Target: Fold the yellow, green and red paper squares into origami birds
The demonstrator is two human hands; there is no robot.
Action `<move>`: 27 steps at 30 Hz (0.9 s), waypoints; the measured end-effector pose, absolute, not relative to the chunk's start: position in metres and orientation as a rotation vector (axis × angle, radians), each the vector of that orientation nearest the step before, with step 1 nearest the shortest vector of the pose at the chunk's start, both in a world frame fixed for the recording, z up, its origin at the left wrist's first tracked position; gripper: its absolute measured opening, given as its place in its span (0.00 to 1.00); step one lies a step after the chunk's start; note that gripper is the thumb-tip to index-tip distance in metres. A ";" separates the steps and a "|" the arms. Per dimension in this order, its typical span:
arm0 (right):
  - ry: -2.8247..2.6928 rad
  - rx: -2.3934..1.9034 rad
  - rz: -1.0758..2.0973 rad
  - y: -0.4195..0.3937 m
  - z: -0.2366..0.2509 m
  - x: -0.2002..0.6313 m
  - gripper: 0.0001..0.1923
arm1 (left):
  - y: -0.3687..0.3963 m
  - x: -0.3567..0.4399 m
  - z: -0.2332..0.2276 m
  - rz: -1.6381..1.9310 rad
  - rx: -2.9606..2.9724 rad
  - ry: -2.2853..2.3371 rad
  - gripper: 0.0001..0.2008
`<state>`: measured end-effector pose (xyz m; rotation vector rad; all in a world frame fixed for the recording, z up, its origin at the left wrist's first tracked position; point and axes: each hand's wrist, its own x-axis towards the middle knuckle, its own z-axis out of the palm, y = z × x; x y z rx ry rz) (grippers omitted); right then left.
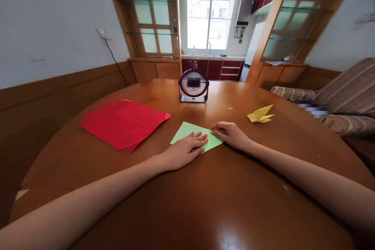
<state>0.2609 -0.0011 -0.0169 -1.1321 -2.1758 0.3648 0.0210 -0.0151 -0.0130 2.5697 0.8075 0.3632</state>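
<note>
A dining room opens onto a small kitchen with a bright window behind wooden glass-paned doors, and I sit at a round, glossy brown desk (187, 187) that fills most of my view. Straight ahead stands a small purple fan (193, 85), facing me. To my left lies a large red sheet (124, 122), flat and unfolded, well apart from my work. To my right, beyond my wrist, rests a yellow folded paper figure (260, 114), already shaped with pointed wings.

The green paper (190, 133) lies on the desk right in front of me, between the red sheet and the yellow figure. It looks already folded into a triangle-like shape, though my hands cover part of it, so I cannot tell its full outline. My left hand (183, 151) lies palm down, fingers stretched nearly flat, pressing on the near edge of the green paper. My right hand (231, 133) is likewise spread and low, fingertips resting on the paper's right corner. Neither hand grips anything; both simply bear down on the sheet.

I judge that I am in the creasing step: the fold is laid and I am flattening it. The next move, as I see it, calls for keeping one hand as an anchor while the other runs along the folded edge to sharpen it, taking care that the layers do not slide out of line on this slick surface before the crease sets.
</note>
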 end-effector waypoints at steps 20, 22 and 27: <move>-2.149 -1.236 0.355 0.002 -0.020 0.262 0.08 | -0.001 0.036 -0.001 0.450 2.922 0.762 0.13; -2.150 -1.254 0.343 0.002 -0.020 0.262 0.08 | 0.001 0.041 -0.003 0.457 3.030 0.791 0.13; -2.134 -1.266 0.328 0.001 -0.019 0.261 0.08 | 0.001 0.046 -0.006 0.478 3.119 0.812 0.12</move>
